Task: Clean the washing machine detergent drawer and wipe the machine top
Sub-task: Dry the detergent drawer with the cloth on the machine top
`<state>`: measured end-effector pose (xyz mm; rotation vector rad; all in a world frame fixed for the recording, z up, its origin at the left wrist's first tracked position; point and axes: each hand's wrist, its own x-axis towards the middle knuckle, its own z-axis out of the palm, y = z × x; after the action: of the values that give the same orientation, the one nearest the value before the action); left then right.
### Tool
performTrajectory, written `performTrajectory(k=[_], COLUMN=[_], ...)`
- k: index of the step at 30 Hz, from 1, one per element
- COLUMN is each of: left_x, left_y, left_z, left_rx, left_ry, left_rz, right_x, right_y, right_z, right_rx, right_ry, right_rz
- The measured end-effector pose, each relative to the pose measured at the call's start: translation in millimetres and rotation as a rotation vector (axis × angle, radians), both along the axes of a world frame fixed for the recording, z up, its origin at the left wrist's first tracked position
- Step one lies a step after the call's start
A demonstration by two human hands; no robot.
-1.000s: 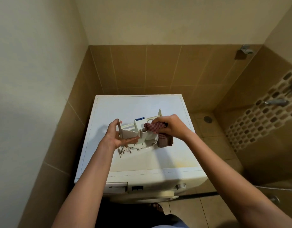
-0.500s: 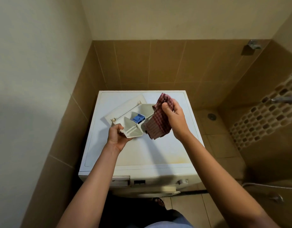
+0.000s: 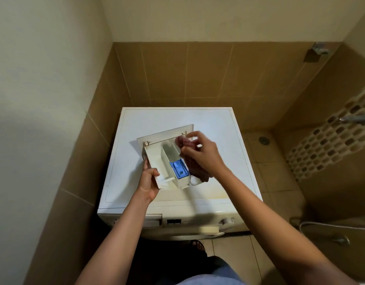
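The white detergent drawer [image 3: 157,159] is out of the machine and held above the white washing machine top [image 3: 214,124], its open compartments facing up and its front panel pointing away from me. A blue insert [image 3: 179,169] sits in its middle compartment. My left hand [image 3: 149,182] grips the drawer's near left corner. My right hand [image 3: 200,154] holds a dark red checked cloth [image 3: 196,167] bunched in its fingers and pushes it into the drawer's right compartment.
The machine stands in a corner between a cream wall on the left and brown tiles behind. Its empty drawer slot [image 3: 155,220] shows on the front panel. To the right lie a tiled floor with a drain [image 3: 264,140], a tap [image 3: 354,118] and a hose [image 3: 331,226].
The drawer has turned so its compartments run toward me. My right hand has brought the cloth down from hanging beside the drawer into its right compartment. My left hand kept its grip.
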<state>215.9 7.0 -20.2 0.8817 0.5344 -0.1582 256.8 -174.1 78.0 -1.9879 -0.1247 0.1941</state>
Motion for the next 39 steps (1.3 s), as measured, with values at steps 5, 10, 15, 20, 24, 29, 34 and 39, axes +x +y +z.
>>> performTrajectory(k=[5, 10, 15, 20, 24, 29, 34, 39], left_x=[-3, -8, -12, -14, -12, -11, -13, -20], left_y=[-8, -2, -7, -11, -14, -14, -6, -7], left_z=[-4, -12, -16, -16, -13, -17, -19, -22], left_rx=[0.077, 0.181, 0.233, 0.232, 0.248, 0.367, 0.484, 0.538], left_ry=[0.051, 0.131, 0.135, 0.147, 0.157, 0.158, 0.177, 0.225], left_rz=[0.012, 0.022, 0.036, 0.055, 0.016, -0.082, -0.131, -0.217], right_x=[-27, -46, -45, -39, -42, -43, -25, 15], right_y=[46, 61, 57, 48, 41, 26, 6, -21], right_z=[-33, -50, -65, -83, -96, -91, -67, -55], right_rx=[-0.477, -0.837, -0.981, -0.924, -0.876, -0.484, 0.13, 0.689], right_ry=[-0.054, -0.095, -0.311, -0.388, -0.456, -0.231, 0.157, 0.551], right_rz=[0.445, 0.697, 0.745, 0.735, 0.741, 0.607, -0.035, -0.471])
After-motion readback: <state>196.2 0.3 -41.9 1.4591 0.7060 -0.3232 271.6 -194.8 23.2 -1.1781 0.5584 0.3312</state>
